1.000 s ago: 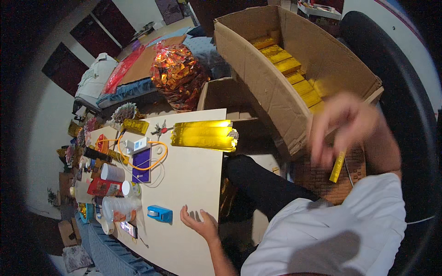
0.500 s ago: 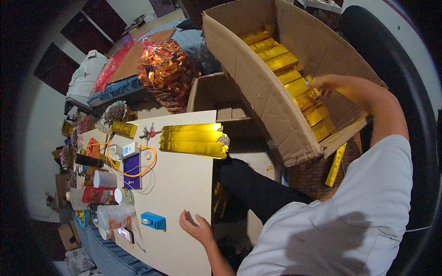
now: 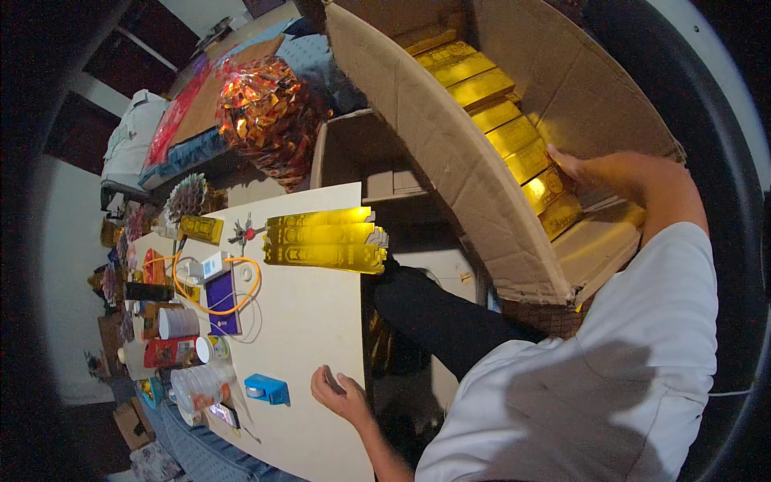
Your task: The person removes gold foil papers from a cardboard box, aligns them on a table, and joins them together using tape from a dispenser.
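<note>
My left hand [image 3: 339,394] rests above the near part of the pale table, palm turned inward, fingers apart and holding nothing. A blue tape dispenser [image 3: 267,390] sits just left of it. My right arm reaches into a large cardboard box [image 3: 458,169]. Inside, my right hand [image 3: 569,166] touches the side of a row of shiny gold paper bundles [image 3: 514,136]. Its visible fingers are stretched out along the bundles; the others are hidden. Fanned gold paper strips [image 3: 325,241] lie stacked at the table's right edge, slightly overhanging it.
On the table [image 3: 309,321] lie keys [image 3: 247,231], an orange cable [image 3: 259,281], a purple booklet [image 3: 222,301], a phone [image 3: 224,414] and several tubs [image 3: 178,323]. Behind stand a clear bag of orange foil pieces [image 3: 269,116] and another open carton [image 3: 361,149].
My right hand has moved nearer along the gold bundles and rests against them. The box's near corner sits lower, covering the gold strip seen beneath it. My left hand stays put.
</note>
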The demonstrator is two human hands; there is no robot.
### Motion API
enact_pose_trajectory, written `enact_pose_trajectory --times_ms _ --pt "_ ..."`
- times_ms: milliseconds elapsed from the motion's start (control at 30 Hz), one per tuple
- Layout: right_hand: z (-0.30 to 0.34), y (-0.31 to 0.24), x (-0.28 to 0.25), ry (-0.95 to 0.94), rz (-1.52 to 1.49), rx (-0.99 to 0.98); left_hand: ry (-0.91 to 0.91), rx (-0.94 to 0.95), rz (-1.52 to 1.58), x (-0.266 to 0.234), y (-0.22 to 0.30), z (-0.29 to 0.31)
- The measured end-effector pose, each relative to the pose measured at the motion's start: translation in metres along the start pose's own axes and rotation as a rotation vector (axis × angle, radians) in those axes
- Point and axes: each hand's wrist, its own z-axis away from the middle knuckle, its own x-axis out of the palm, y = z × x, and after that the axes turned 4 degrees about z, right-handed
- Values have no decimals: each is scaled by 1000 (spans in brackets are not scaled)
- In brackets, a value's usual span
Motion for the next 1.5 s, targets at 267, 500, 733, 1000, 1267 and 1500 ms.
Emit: enact_pose_trajectory --times_ms 267,500,733,1000,1267,1500 --pt "11 -8 23 19 -148 -46 -14 10 -73 -2 -2 -1" --pt "7 -9 26 128 -252 -50 -10 21 -50 -1 -4 -1" --pt "32 -36 46 83 -237 -28 -9 -20 -84 -7 -7 1" --pt "5 -6 9 104 -251 -6 0 48 -117 -1 -10 -2" --pt "48 -47 44 119 -274 -30 37 10 -2 -2 -5 1" --pt "48 -51 34 77 -230 -88 33 -13 29 0 -7 0"
